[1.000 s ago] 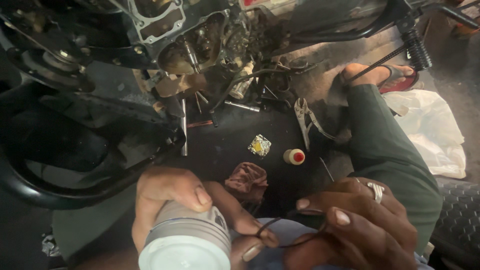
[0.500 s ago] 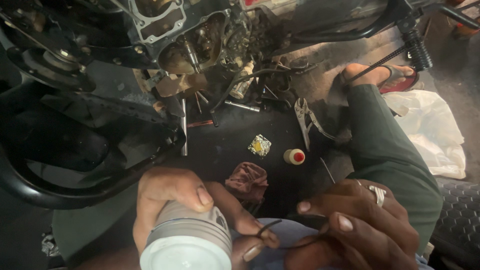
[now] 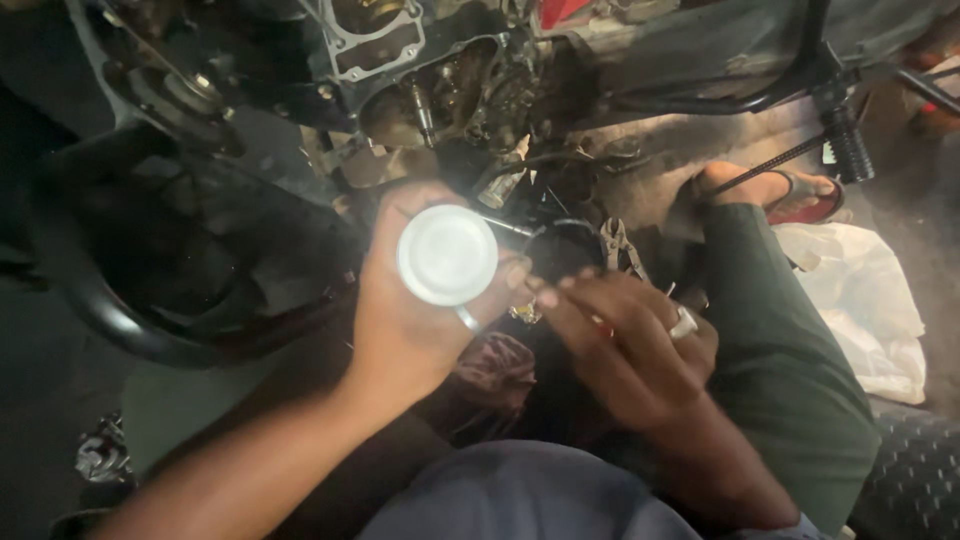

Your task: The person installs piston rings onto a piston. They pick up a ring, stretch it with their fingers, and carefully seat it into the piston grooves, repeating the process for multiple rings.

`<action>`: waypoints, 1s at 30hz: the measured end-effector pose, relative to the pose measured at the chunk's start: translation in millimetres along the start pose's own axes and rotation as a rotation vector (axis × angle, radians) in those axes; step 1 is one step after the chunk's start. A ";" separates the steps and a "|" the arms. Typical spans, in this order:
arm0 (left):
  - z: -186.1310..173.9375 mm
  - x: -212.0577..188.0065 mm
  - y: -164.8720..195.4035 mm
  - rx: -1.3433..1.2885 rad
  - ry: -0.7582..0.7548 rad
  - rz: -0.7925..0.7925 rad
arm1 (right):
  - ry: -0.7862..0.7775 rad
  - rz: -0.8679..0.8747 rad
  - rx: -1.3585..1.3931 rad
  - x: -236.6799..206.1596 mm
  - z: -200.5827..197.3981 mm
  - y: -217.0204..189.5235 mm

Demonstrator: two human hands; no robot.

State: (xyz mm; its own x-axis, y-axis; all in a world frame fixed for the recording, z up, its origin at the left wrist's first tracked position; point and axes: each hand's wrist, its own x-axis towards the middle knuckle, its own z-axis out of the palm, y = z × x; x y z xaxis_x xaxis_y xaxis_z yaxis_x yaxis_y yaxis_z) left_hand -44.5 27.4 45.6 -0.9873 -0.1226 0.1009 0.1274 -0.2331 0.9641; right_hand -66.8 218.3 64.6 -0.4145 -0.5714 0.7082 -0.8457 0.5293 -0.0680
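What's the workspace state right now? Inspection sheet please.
Surface: dark floor, grimy.
Job's things: round silver piston, flat crown facing the camera, held in front of an opened engine.
Clutter: dark red rag, pliers, white plastic bag.
Grippers: left hand grips the piston; right hand, ring on one finger, fingertips at the piston's side.
Cables: black cable near the footpeg.
Surroundings: black tyre, sandalled foot.

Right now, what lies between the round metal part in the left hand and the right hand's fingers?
In the head view, almost nothing: the piston in the left hand nearly meets the right hand's fingers; only a small yellowish bit shows in the gap.
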 end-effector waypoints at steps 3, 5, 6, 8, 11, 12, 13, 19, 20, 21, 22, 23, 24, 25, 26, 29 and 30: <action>-1.6 6.5 -2.7 -0.091 -0.018 -0.056 | 0.035 0.011 -0.028 -5.9 11.1 7.6; -3.2 6.7 -4.0 -0.012 -0.052 -0.012 | 0.064 0.060 0.049 -15.7 14.8 11.6; -4.1 6.2 -4.8 0.028 -0.070 0.009 | 0.111 0.081 0.068 -20.8 15.0 12.0; -4.8 2.2 -5.8 0.068 -0.093 0.062 | 0.198 0.124 0.107 -30.7 11.9 9.0; -7.3 -0.7 -4.9 0.075 -0.120 0.077 | 0.240 0.204 0.090 -38.6 6.6 4.7; -8.1 -0.5 -4.2 0.069 -0.128 0.073 | 0.225 0.219 0.111 -40.3 3.4 3.3; -8.2 0.3 -3.7 0.053 -0.121 0.069 | 0.211 0.235 0.133 -41.6 0.8 2.2; -8.7 2.9 -2.7 -0.058 -0.123 0.044 | 0.166 0.043 0.262 -41.7 8.5 5.7; -9.5 2.2 -3.0 -0.121 -0.142 0.023 | 0.144 0.007 0.267 -41.6 10.0 5.4; -10.4 1.5 -3.4 -0.183 -0.161 0.000 | 0.155 0.010 0.279 -41.3 11.5 4.6; -11.1 1.0 -3.9 -0.167 -0.160 -0.018 | 0.164 0.015 0.292 -41.0 12.9 3.4; -11.5 0.5 -4.4 -0.153 -0.160 -0.035 | 0.173 0.019 0.305 -40.7 13.5 1.9; -11.9 -0.2 -4.8 -0.139 -0.158 -0.053 | 0.171 0.032 0.309 -40.4 13.3 0.3; -12.5 -1.2 -4.6 -0.144 -0.163 -0.077 | 0.170 0.045 0.312 -40.0 12.9 -0.8; -13.3 -2.4 -4.1 -0.149 -0.168 -0.101 | 0.169 0.058 0.315 -39.5 12.4 -1.4; -13.8 -4.4 -2.6 -0.004 -0.172 -0.078 | 0.134 0.026 0.341 -36.9 12.2 1.2; -13.7 -4.4 -2.2 0.071 -0.171 -0.054 | 0.128 0.025 0.346 -36.0 12.6 2.3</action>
State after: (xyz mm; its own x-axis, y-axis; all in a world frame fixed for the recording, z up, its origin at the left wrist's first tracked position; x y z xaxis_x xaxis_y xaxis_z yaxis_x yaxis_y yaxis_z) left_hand -39.1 15.2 39.6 -0.9950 0.0560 0.0826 0.0724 -0.1653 0.9836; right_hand -58.1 232.2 30.2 -0.4093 -0.4665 0.7841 -0.9087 0.2859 -0.3043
